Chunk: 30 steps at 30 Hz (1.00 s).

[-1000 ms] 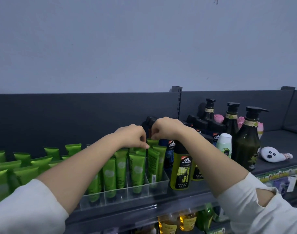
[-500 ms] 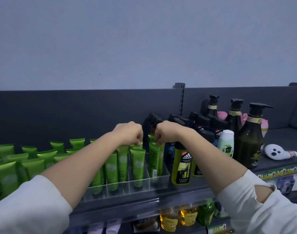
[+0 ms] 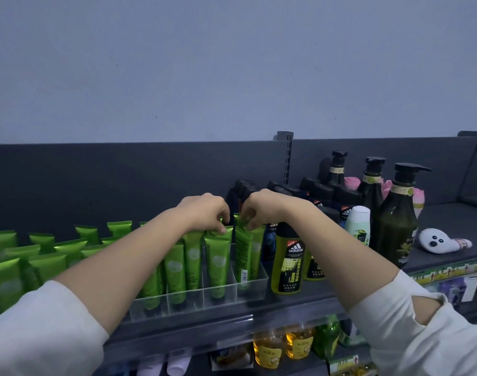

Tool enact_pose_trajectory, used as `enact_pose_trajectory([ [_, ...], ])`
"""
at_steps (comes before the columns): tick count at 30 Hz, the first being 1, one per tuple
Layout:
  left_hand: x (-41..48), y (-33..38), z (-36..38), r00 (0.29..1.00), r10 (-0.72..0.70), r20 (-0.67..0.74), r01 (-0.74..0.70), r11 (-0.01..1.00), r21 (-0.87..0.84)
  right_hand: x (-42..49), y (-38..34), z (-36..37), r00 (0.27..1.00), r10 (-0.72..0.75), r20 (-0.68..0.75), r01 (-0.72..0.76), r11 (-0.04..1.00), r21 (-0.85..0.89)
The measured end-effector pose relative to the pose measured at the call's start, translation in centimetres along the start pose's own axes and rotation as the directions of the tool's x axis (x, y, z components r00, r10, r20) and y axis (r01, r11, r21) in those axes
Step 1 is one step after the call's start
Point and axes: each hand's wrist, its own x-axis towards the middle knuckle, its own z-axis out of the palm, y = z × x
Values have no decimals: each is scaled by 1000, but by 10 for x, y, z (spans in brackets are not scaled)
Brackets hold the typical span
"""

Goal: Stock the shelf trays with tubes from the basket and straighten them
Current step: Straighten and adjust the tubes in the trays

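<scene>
Green tubes [image 3: 217,264] stand cap-down in a clear divided tray [image 3: 256,290] on the dark top shelf. More green tubes [image 3: 44,256] fill the shelf to the left. My left hand [image 3: 204,213] pinches the flat top ends of tubes in the tray's middle rows. My right hand [image 3: 259,208] pinches the top of a tube [image 3: 244,251] in the rightmost compartment. The two hands sit close together above the tray. No basket is in view.
Right of the tray stand adidas bottles [image 3: 287,263], a white bottle [image 3: 358,226] and dark pump bottles [image 3: 397,221]. A white ghost-shaped toy [image 3: 435,241] lies on the shelf at the right. Yellow and green bottles [image 3: 283,346] sit on the shelf below.
Both hands have stayed on the tube tops in the tray, shifting slightly; the left hand's fingers have dropped onto the middle tubes. The view has tilted a little.
</scene>
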Motion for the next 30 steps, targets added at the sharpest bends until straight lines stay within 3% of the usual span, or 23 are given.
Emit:
enact_pose_trajectory([
  [5,-8,3,-3,999,31,-33,-31,999,-11,-11,-10,-6,994,-63,-84,63,998,4],
  [10,-17,14,-1,980,109,-168,-99,993,68,-18,-11,0,992,-56,-112,42,991,-127],
  [13,-16,32,5,981,50,-189,-19,987,160,-15,-6,5,997,19,-81,-35,981,-192],
  [17,-9,55,13,977,-86,-195,126,971,202,-11,1,10,992,89,-87,-101,983,-150],
  [26,-7,64,7,980,-198,19,197,980,33,0,20,16,997,61,-36,-59,997,57],
  [30,-11,63,4,985,-171,-6,172,983,61,-1,19,17,994,64,-86,-57,996,71],
])
